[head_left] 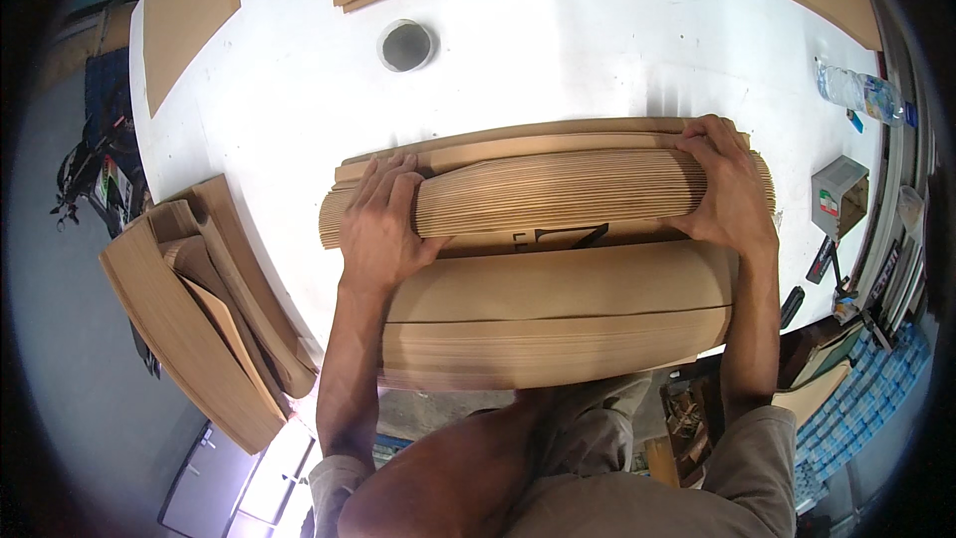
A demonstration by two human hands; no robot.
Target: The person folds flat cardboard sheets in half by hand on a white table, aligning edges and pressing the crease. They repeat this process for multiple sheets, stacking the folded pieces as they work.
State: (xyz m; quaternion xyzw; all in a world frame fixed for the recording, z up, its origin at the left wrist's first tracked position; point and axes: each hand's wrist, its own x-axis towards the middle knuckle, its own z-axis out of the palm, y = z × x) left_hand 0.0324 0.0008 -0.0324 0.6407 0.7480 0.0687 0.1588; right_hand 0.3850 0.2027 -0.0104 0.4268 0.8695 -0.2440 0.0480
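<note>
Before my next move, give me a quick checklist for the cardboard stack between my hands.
1. Left hand set on the cardboard stack: ok, it grips near the left end.
2. Right hand set: ok, it grips near the right end.
3. Sheet edges even: not ok, they look stepped at the far side.
4. Bottle out of the way: ok, it lies apart at the table's right side.
5. Cardboard bundle at left apart from the stack: ok.
6. Underside of the stack: cannot tell, hidden.

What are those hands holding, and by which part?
The left hand and right hand grip the cardboard stack near its left and right ends.
</note>
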